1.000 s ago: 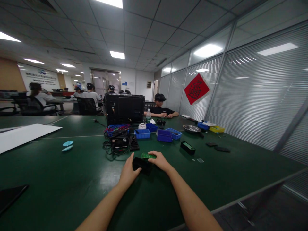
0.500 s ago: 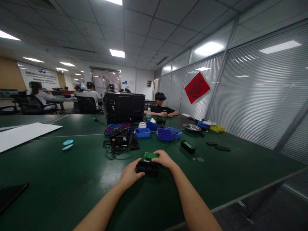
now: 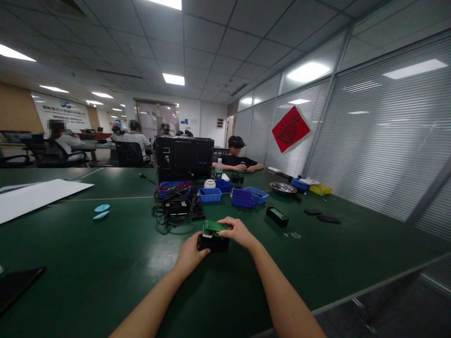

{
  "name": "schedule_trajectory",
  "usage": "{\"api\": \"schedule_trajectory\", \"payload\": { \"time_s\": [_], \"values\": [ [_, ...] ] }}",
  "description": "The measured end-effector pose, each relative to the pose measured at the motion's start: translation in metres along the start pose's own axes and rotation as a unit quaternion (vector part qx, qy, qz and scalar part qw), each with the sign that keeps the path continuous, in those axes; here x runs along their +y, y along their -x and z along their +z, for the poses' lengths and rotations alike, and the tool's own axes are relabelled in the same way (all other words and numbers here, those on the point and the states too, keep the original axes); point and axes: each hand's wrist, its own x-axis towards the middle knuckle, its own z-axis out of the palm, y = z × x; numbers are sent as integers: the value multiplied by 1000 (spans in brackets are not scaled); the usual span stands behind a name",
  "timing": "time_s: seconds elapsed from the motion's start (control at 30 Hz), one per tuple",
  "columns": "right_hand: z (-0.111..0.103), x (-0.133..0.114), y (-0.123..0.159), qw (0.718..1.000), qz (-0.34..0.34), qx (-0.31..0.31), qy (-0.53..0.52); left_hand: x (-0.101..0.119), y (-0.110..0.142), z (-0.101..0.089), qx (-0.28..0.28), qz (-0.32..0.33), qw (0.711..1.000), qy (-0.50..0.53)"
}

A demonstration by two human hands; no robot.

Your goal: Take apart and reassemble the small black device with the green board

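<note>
My left hand (image 3: 192, 253) grips the left end of a black rectangular housing (image 3: 217, 244) on the green table. Between the fingers and thumb of my right hand (image 3: 238, 232) is a green circuit board (image 3: 213, 227), held over the housing's top. A small white part (image 3: 207, 234) shows under the board's left end. I cannot tell whether the board touches the housing. To the right lies a second black housing (image 3: 276, 217) with a pale green face.
Beyond my hands stand blue bins (image 3: 210, 195), a black device with tangled cables (image 3: 177, 208) and a large black panel (image 3: 184, 158). A metal bowl (image 3: 283, 188) and flat black pieces (image 3: 329, 219) lie to the right. Across the table sits a person (image 3: 239, 159).
My right hand has moved the circuit board left, so it now lies above the black housing instead of behind it. My left hand keeps its grip.
</note>
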Motion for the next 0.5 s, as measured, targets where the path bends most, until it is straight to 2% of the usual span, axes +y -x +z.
{"api": "schedule_trajectory", "payload": {
  "time_s": [0.3,0.5],
  "values": [
    [7,8,-1,998,-12,-49,32,2,2,-2,1,6,1000,5],
    [11,8,-2,997,-21,-56,56,-3,0,1,1,8,1000,-7]
  ]
}}
